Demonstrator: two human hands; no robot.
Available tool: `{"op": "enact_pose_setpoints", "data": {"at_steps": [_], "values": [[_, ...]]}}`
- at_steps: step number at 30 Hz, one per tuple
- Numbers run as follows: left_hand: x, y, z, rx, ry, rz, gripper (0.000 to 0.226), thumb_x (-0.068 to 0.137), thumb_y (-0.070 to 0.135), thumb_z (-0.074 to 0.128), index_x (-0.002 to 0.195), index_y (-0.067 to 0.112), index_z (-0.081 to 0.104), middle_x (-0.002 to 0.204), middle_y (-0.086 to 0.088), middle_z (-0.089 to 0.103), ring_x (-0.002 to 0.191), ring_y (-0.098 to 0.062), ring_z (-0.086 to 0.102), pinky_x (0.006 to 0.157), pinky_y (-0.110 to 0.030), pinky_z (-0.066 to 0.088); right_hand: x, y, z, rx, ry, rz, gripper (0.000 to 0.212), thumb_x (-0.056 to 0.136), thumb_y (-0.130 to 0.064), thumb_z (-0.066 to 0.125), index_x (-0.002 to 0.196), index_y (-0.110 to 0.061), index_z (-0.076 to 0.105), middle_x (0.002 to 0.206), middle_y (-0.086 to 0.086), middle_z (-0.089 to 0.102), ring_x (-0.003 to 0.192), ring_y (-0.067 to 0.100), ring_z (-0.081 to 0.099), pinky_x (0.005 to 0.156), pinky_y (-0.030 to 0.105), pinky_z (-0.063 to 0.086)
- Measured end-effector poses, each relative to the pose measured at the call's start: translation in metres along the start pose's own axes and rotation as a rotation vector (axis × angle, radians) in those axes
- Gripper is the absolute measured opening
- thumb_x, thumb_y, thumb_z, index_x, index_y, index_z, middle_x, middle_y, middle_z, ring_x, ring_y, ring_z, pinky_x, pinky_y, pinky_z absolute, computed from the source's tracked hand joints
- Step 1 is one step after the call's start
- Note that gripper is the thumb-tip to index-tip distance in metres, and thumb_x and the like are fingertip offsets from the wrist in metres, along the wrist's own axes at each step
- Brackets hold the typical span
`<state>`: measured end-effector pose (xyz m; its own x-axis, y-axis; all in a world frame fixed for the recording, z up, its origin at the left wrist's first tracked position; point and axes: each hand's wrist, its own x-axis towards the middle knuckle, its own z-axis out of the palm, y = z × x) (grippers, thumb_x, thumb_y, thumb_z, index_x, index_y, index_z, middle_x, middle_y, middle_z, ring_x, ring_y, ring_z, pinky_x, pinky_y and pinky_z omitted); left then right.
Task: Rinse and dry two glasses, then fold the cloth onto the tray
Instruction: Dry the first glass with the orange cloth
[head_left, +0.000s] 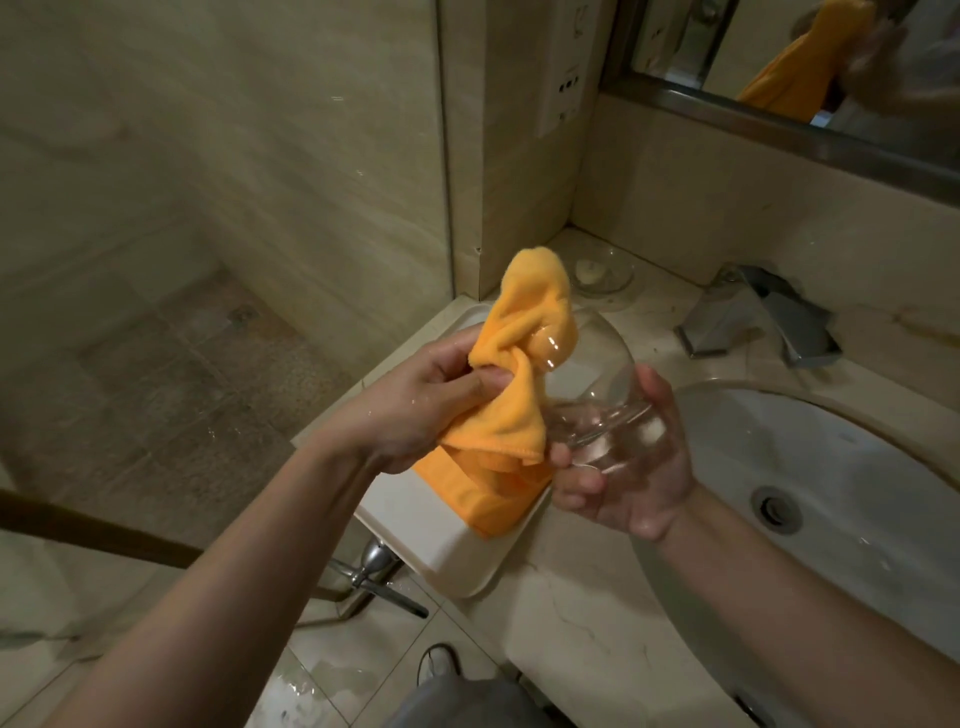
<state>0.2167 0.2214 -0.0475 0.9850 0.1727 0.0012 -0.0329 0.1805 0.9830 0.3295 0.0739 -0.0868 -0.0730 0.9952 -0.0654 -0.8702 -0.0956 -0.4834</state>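
Observation:
A clear glass (602, 395) lies tilted in my right hand (628, 478), whose fingers curl round its thick base. My left hand (415, 410) grips a bunched orange cloth (519, 364), part of which is pushed into the mouth of the glass. A second piece of orange cloth (493, 493) lies on the white tray (441, 545) below my hands, at the counter's left end. No second glass is visible.
A white sink basin (831, 493) with its drain lies to the right, a chrome faucet (753, 317) behind it. A glass soap dish (602, 270) sits in the counter corner. A mirror hangs above. The shower floor lies to the left, below counter level.

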Motion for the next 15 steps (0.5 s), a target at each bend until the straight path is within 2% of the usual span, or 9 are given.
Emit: {"op": "enact_pose_setpoints", "data": {"at_steps": [4, 7, 10, 13, 15], "values": [[0.0, -0.007, 0.003, -0.105, 0.121, 0.022, 0.017, 0.084, 0.015, 0.064, 0.079, 0.03, 0.07, 0.065, 0.014, 0.058, 0.057, 0.002, 0.052, 0.055, -0.014, 0.047, 0.012, 0.014, 0.005, 0.157, -0.133, -0.054, 0.072, 0.084, -0.051, 0.055, 0.124, 0.008, 0.044, 0.105, 0.022, 0.058, 0.088, 0.025, 0.065, 0.08, 0.032, 0.044], [0.001, -0.009, 0.006, -0.176, 0.286, 0.005, 0.008, 0.084, 0.019, 0.059, 0.09, 0.022, 0.064, 0.067, 0.009, 0.063, 0.06, -0.001, 0.058, 0.056, -0.017, 0.051, 0.015, 0.013, 0.001, 0.077, 0.016, -0.129, 0.073, 0.083, -0.049, 0.059, 0.123, 0.01, 0.045, 0.106, 0.023, 0.058, 0.089, 0.028, 0.063, 0.083, 0.035, 0.046], [0.001, -0.012, 0.002, -0.281, 0.464, -0.039, 0.013, 0.087, 0.02, 0.051, 0.093, 0.019, 0.063, 0.072, 0.001, 0.067, 0.063, -0.008, 0.064, 0.058, -0.023, 0.056, 0.015, 0.013, 0.005, -0.075, 0.103, -0.206, 0.069, 0.075, -0.046, 0.071, 0.121, 0.001, 0.052, 0.105, 0.018, 0.063, 0.091, 0.027, 0.065, 0.084, 0.035, 0.052], [-0.007, -0.012, -0.006, -0.352, 0.569, -0.057, 0.016, 0.089, 0.023, 0.05, 0.097, 0.024, 0.065, 0.079, -0.001, 0.071, 0.07, -0.014, 0.068, 0.065, -0.031, 0.059, 0.013, 0.004, 0.014, -0.338, 0.407, -0.398, 0.075, 0.049, -0.04, 0.088, 0.111, -0.013, 0.057, 0.094, 0.006, 0.069, 0.087, 0.021, 0.068, 0.071, 0.029, 0.056], [-0.012, -0.011, -0.003, -0.294, 0.54, -0.049, 0.019, 0.087, 0.028, 0.05, 0.099, 0.027, 0.063, 0.08, 0.002, 0.073, 0.072, -0.013, 0.068, 0.065, -0.03, 0.059, 0.018, 0.003, 0.016, -0.619, 0.646, -0.508, 0.064, 0.052, -0.031, 0.083, 0.107, -0.026, 0.051, 0.098, -0.002, 0.064, 0.093, 0.015, 0.064, 0.074, 0.023, 0.054]]}}
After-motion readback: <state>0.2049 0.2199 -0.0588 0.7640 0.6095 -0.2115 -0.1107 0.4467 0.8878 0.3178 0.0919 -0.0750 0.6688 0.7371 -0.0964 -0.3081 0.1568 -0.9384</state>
